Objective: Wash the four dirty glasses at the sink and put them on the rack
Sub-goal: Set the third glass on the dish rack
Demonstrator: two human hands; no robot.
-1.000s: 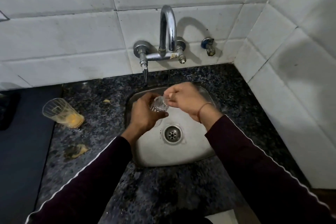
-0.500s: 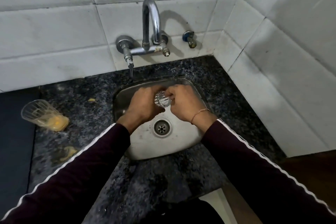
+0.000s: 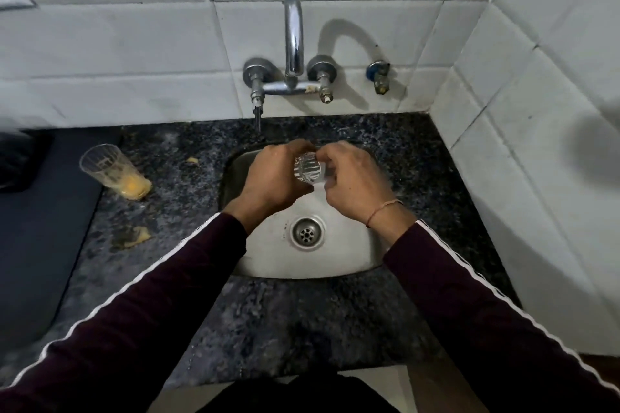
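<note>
Glass in hand: a small ribbed glass (image 3: 308,169) is held over the back half of the steel sink (image 3: 349,258), lying on its side with one end turned toward the camera, so that, as I judge, both ends can be reached for rubbing.
Left hand: the left hand (image 3: 273,178) grips the glass from the left, fingers curled round its body, likely to steady it.
Right hand: the right hand (image 3: 352,183) holds the glass from the right, fingers bent over its top edge; whether any reach inside I cannot tell.
Tap: the chrome tap (image 3: 292,40) is on the wall above the sink's back edge; no running stream is plain to see.
Waiting glass: a dirty glass (image 3: 112,171) with yellow residue stands near the left edge of the dark stone surface (image 3: 302,322), well apart from the sink, probably waiting its turn.
Spill: a yellow smear (image 3: 132,236) lies on the surface in front of that glass.
Rack: not in view.
Stage: washing is under way; at least one glass remains.
</note>
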